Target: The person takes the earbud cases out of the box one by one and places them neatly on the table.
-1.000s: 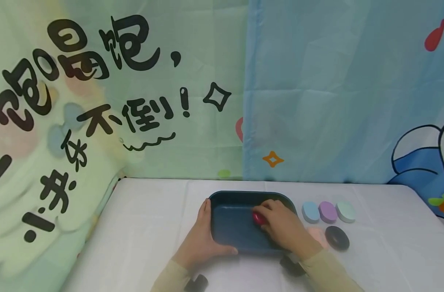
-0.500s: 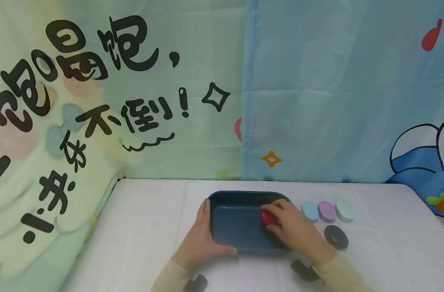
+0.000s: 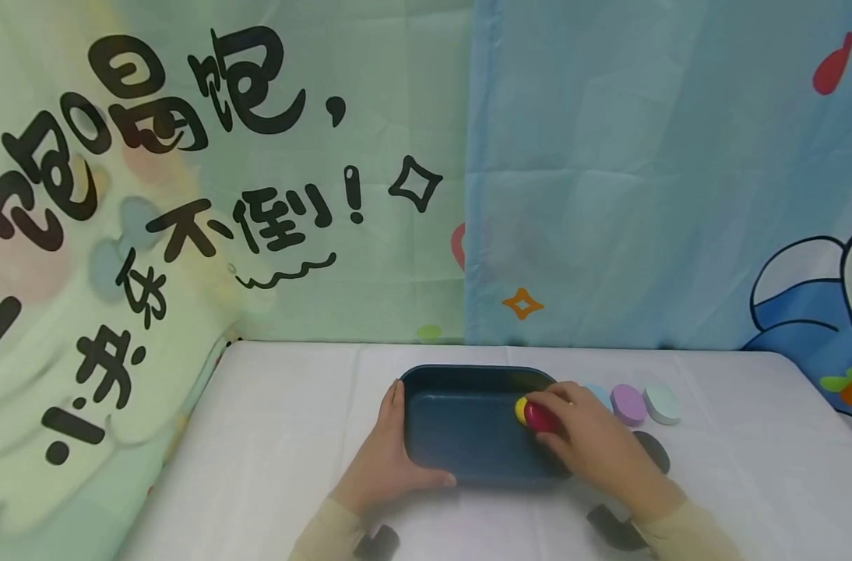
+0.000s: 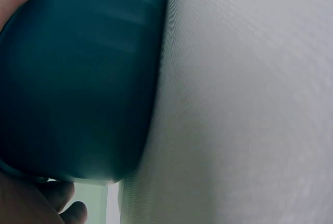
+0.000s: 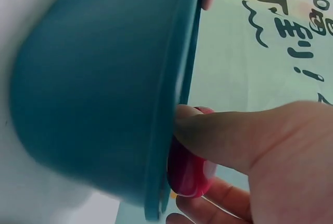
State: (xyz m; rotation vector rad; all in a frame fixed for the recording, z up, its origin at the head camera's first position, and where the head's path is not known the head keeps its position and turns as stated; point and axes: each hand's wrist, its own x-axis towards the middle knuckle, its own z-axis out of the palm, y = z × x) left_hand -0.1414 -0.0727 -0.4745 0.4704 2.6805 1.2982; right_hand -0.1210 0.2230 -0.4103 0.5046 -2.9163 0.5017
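Note:
A dark blue rectangular plastic bin [image 3: 468, 436] stands on the white-covered table. My left hand [image 3: 391, 460] grips its left end, thumb along the near wall and fingers at the left side. In the left wrist view, the bin's outer wall [image 4: 88, 78] fills the left part. By the bin's right rim, my right hand [image 3: 587, 440] pinches a glossy red oval piece [image 3: 542, 418]. A yellow piece [image 3: 520, 410] shows just beside the red one; how it is held is hidden. The right wrist view has the thumb on the red oval piece [image 5: 190, 174], close against the rim.
Right of the bin lie a purple oval piece [image 3: 629, 405], a mint oval piece [image 3: 662, 404] and a light blue piece [image 3: 600, 396], partly covered by my right hand. A dark grey oval piece [image 3: 653, 449] lies nearer, half hidden. A printed cloth [image 3: 608, 195] hangs behind the table.
My right hand has moved right across the bin to its right rim, carrying the red piece. The yellow piece has come into view beside it. My left hand stays on the bin.

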